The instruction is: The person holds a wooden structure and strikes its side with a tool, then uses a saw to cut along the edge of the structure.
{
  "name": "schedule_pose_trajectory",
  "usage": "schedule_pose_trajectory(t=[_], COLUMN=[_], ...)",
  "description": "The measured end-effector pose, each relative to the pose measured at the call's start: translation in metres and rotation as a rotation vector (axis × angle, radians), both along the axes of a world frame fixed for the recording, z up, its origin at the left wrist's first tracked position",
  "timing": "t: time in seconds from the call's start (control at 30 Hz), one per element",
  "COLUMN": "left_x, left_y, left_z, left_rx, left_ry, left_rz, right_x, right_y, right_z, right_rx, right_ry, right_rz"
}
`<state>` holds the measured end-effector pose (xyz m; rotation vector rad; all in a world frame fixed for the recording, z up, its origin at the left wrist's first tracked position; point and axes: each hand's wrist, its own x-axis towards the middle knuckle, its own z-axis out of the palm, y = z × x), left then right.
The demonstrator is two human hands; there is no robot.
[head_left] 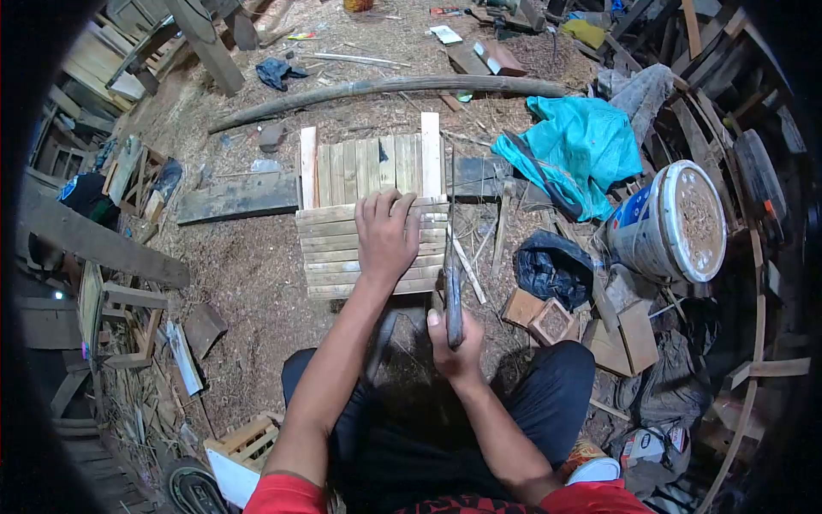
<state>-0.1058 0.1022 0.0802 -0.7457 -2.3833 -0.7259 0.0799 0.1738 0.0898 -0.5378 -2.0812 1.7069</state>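
In front of me is a slatted wooden piece (pixel 330 244) made of pale strips, with a second run of upright slats (pixel 360 167) behind it between two taller end posts. My left hand (pixel 387 236) lies across the near slats, its fingers bent over their top edge and gripping them. A handsaw (pixel 453 287) is in my right hand (pixel 456 344), the fingers wrapped round its handle. Its thin blade points away from me, seen nearly edge-on, along the right ends of the slats. Most of the right fingers are hidden behind the handle.
A dark plank (pixel 240 199) lies under the slatted piece, and a long curved pole (pixel 385 86) lies beyond. To the right are a teal sheet (pixel 574 146), a white bucket (pixel 638 224), a black bag (pixel 555 272) and wood offcuts (pixel 552 323). Sawdust covers the ground.
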Motion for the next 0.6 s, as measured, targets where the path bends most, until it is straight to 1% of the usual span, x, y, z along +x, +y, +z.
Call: schedule_pose_trajectory(t=[0.1, 0.17, 0.3, 0.37, 0.4, 0.43, 0.47, 0.5, 0.57, 0.6], left_x=[-0.007, -0.005, -0.007, -0.007, -0.006, -0.006, -0.006, -0.009, -0.017, -0.023], left_y=[0.002, 0.003, 0.001, 0.002, 0.002, 0.002, 0.003, 0.003, 0.004, 0.005], left_z=[0.004, 0.002, 0.001, -0.001, 0.001, 0.0, -0.001, -0.002, -0.001, 0.002], left_rx=[0.047, 0.062, 0.009, -0.024, -0.04, -0.045, -0.055, -0.069, -0.087, -0.091], left_ry=[-0.008, -0.032, -0.004, 0.011, -0.04, 0.008, 0.055, 0.105, 0.085, 0.076], left_rz=[-0.022, -0.003, 0.018, 0.039, 0.029, 0.026, 0.022, 0.013, -0.058, -0.085], right_x=[-0.003, -0.01, -0.018, -0.018, -0.021, -0.022, -0.02, -0.02, -0.022, -0.022], right_y=[0.007, 0.008, 0.001, -0.002, -0.004, -0.005, -0.006, -0.007, -0.009, -0.01], right_z=[-0.003, -0.013, -0.008, -0.003, -0.001, 0.001, 0.005, 0.005, 0.006, 0.003], right_rx=[0.032, 0.008, 0.037, -0.075, -0.121, -0.167, -0.216, -0.174, -0.086, -0.061], right_ry=[0.026, 0.063, 0.057, 0.056, 0.087, 0.117, 0.069, 0.097, 0.161, 0.14], right_rz=[0.021, -0.02, -0.019, -0.02, -0.038, -0.054, -0.062, -0.076, -0.113, -0.129])
